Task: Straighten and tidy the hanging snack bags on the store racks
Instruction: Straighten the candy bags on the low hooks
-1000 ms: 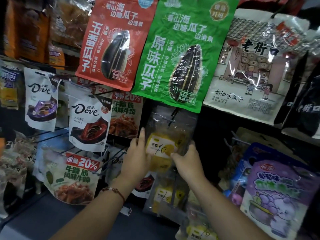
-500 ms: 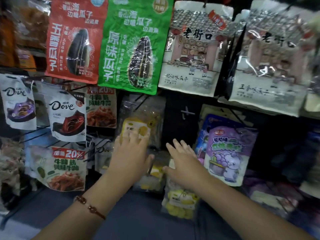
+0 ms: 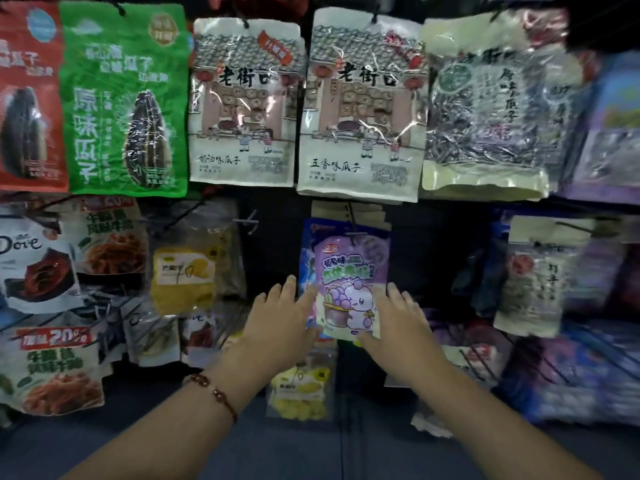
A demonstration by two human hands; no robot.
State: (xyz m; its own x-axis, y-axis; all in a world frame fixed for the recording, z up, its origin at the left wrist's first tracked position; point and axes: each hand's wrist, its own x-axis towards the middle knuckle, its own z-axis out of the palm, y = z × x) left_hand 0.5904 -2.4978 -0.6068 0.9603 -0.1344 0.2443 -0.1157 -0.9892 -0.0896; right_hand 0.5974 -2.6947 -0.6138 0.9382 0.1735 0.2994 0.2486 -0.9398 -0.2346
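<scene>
Both hands' grip flanks one purple snack bag (image 3: 349, 285).

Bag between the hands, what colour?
Mostly purple, with a cartoon grape picture: the hanging purple snack bag, head view.

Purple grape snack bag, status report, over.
Left hand and right hand open, flanking the purple grape snack bag. Bag hanging on its hook, slightly tilted. Blue bag behind; nothing blocking.
</scene>
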